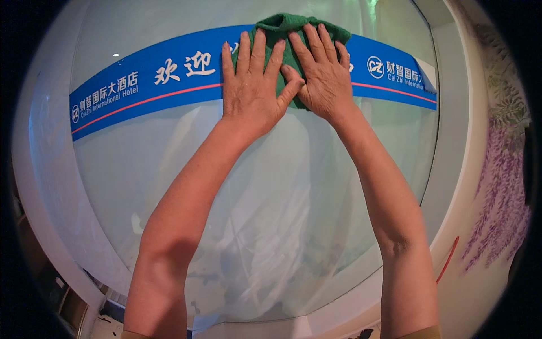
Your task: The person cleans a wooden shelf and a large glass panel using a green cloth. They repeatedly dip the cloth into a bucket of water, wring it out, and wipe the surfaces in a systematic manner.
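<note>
A green cloth (291, 57) lies against a glass pane (123, 178), its upper edge bunched in a fold. My left hand (256, 84) presses flat with fingers spread, partly on the cloth and partly over a blue printed strip (190, 42). Next to it, my right hand (324, 72) rests palm-down on the cloth, fingers apart. The two thumbs meet and overlap at the middle. Both arms reach up across the pane. Behind the hands, the centre of the strip and its white writing are hidden.
A pale frame (451, 127) borders the glass on the right, and another pale frame (55, 169) on the left. The strip's right end peels at its upper corner. Purple hanging flowers (495, 203) decorate the right wall, near a thin red object (448, 259).
</note>
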Available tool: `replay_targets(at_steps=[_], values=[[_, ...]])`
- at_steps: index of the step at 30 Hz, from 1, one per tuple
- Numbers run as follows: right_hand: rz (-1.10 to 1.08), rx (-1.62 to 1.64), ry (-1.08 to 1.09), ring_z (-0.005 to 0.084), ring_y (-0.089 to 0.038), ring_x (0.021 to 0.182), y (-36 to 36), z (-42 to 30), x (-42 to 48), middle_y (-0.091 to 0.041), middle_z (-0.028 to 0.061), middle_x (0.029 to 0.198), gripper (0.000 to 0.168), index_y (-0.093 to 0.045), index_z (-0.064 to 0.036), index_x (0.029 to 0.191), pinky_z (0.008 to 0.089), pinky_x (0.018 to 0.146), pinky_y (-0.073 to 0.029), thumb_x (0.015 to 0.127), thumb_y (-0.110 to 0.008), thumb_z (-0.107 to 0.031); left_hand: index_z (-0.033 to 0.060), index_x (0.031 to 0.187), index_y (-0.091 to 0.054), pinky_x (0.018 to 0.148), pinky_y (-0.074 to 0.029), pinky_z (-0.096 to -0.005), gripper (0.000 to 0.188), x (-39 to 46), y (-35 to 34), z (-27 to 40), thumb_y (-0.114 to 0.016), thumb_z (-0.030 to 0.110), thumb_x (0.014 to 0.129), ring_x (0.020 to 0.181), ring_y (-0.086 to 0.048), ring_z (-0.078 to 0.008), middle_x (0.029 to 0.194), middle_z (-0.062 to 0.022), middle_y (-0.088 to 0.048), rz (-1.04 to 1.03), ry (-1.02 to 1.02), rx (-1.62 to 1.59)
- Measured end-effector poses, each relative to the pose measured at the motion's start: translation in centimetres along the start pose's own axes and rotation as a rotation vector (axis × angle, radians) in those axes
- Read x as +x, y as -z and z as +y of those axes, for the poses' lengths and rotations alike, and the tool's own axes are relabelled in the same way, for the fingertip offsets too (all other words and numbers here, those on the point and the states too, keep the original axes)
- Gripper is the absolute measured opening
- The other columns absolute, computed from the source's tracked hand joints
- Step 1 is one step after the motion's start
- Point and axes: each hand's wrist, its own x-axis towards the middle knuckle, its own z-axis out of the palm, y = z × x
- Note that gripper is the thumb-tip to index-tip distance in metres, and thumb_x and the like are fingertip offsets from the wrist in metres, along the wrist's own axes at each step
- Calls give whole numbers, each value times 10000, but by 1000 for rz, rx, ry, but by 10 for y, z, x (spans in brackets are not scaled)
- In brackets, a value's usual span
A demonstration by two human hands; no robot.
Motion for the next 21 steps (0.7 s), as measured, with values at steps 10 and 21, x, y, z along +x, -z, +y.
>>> replay_targets(at_steps=[10, 21], values=[[-123, 44, -76, 388, -305, 1651, 33, -27, -72, -411, 159, 1753, 712, -564, -163, 1619, 613, 1301, -202, 1003, -708, -490, 114, 1702, -438, 1323, -120, -699, 797, -62, 12, 37, -592, 581, 1076, 1652, -248, -490, 1771, -249, -329, -84, -13, -118], [-292, 8, -184, 475, -339, 1622, 95, -67, -219, -386, 230, 1748, 691, -581, -124, 1561, 683, 1261, -247, 1002, -695, -513, 83, 1680, -444, 1289, -176, -742, 941, -170, 40, 112, -684, 656, 974, 1642, -233, -520, 1760, -282, -286, -400, -36, -224]])
